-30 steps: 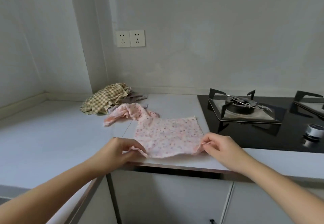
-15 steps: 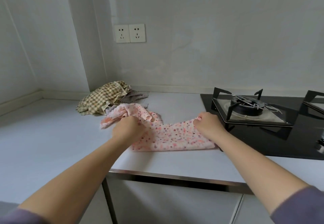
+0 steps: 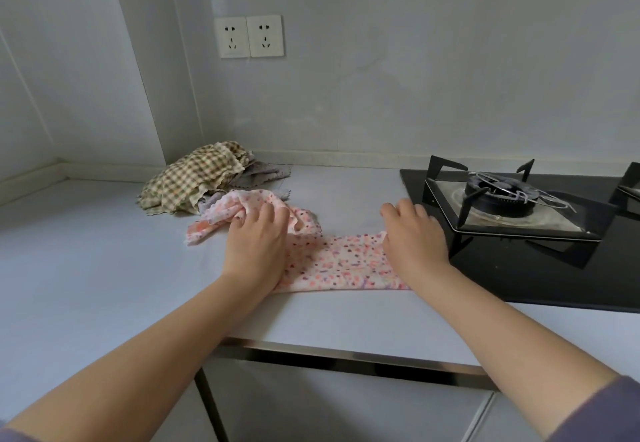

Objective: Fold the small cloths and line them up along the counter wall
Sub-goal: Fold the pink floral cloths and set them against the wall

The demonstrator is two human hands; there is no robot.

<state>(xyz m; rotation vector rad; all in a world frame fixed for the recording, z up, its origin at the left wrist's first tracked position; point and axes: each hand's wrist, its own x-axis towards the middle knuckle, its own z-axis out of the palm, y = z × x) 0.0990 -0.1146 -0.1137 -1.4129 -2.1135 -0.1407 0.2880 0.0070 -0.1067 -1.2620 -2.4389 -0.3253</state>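
At frame centre, the folded pink dotted cloth (image 3: 343, 261) runs left-to-right on the white tabletop (image 3: 86, 251). The left hand (image 3: 256, 244) and right hand (image 3: 414, 239) cover its ends, and their bent fingers (image 3: 268, 213) hide whether they grip it.

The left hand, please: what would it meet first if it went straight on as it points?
Probably the bunched end of the pink cloth at its fingers, then the checked cloth.
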